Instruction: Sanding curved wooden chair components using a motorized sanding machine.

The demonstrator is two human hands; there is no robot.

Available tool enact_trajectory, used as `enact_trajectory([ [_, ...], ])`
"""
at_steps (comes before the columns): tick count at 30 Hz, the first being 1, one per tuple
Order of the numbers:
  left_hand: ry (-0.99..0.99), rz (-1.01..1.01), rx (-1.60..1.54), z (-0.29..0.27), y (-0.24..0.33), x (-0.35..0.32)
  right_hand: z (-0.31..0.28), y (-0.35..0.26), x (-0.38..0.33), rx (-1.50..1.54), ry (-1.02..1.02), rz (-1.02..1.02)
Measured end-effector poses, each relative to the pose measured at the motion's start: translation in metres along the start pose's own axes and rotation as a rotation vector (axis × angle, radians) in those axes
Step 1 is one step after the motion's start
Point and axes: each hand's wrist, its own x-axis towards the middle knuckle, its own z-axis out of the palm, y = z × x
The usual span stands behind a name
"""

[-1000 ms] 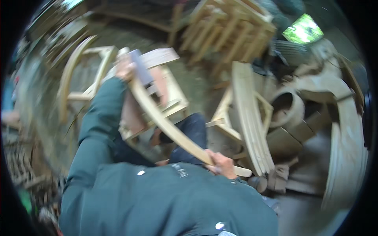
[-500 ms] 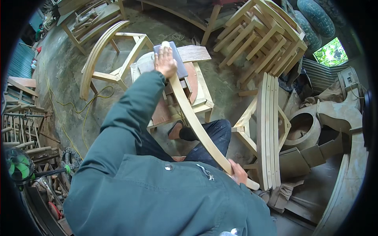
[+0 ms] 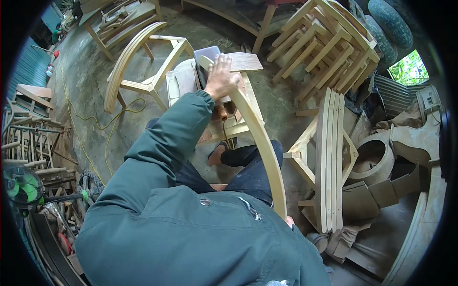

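Observation:
A long curved wooden rail (image 3: 265, 143) runs from my lap up to a small wooden stool (image 3: 238, 126) in front of me. My left hand (image 3: 221, 76) lies on the rail's upper end, fingers closed over a grey sheet of sanding paper (image 3: 206, 55) pressed against the wood. Only a sliver of my right hand (image 3: 289, 221) shows, at the rail's lower end beside my green jacket, where it grips the rail. My dark trousers and one foot show beneath the rail.
An unfinished curved chair frame (image 3: 143, 71) stands to the left on the concrete floor, with a yellow cable (image 3: 102, 128) beside it. Stacked wooden frames (image 3: 329, 162) stand to the right and more (image 3: 324, 43) at the back. A green fan (image 3: 19, 186) and tools crowd the left edge.
My left hand has stayed on the rail's upper end with the grey sheet. The rail now points more steeply away from me, and my right hand has slipped almost out of sight.

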Motion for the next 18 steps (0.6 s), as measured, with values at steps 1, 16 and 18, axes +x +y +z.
enact_trajectory([
  [1, -0.075, -0.016, 0.069, 0.003, 0.004, -0.005, 0.000, 0.001, -0.005, 0.249, -0.084, -0.017],
  [16, -0.144, -0.241, 0.233, 0.007, -0.004, 0.012, 0.022, -0.018, 0.000, 0.034, 0.189, 0.006],
  [18, -0.117, -0.234, 0.261, 0.006, -0.024, 0.025, 0.018, -0.024, 0.024, 0.033, 0.146, -0.033],
])
